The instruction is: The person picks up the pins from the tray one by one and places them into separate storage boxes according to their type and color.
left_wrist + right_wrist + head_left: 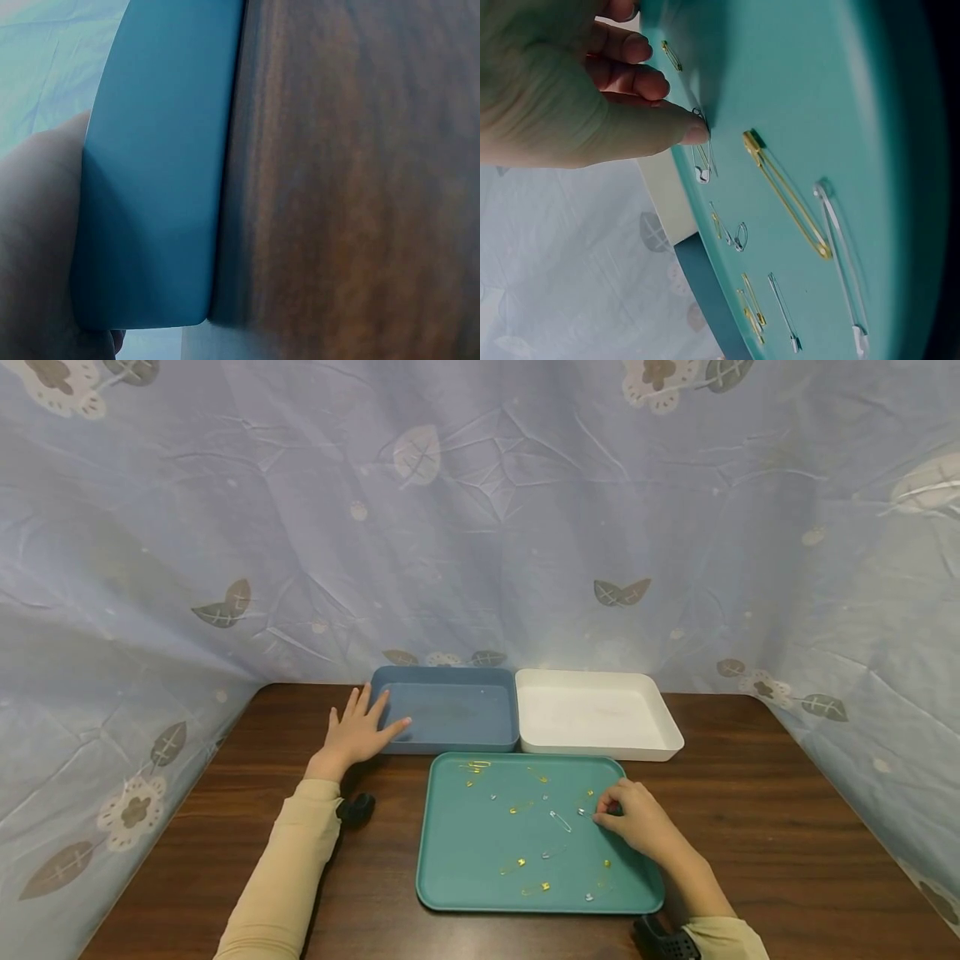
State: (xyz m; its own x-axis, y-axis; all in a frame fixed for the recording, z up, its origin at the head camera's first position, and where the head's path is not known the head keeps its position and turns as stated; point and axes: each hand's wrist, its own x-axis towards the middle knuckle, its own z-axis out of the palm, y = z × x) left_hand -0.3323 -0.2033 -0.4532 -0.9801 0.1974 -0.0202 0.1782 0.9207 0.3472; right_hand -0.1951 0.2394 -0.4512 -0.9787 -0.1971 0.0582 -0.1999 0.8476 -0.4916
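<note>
My right hand (637,822) is over the right side of a green tray (465,852). Its thumb and a finger pinch the end of a silver safety pin (703,172), whose clasp points away from the hand. Several gold safety pins (513,866) and silver safety pins (560,821) lie scattered on the tray. At the left, my left hand (352,737) rests with spread, straight fingers on the left rim of a blue tray (442,748). Only part of that hand shows in the left wrist view, beside the blue tray's wall (161,172).
A white tray (600,752) stands right of the blue one, side by side behind the green tray. All three are on a dark wooden table (772,827). A patterned curtain (480,543) hangs around the table's back and sides.
</note>
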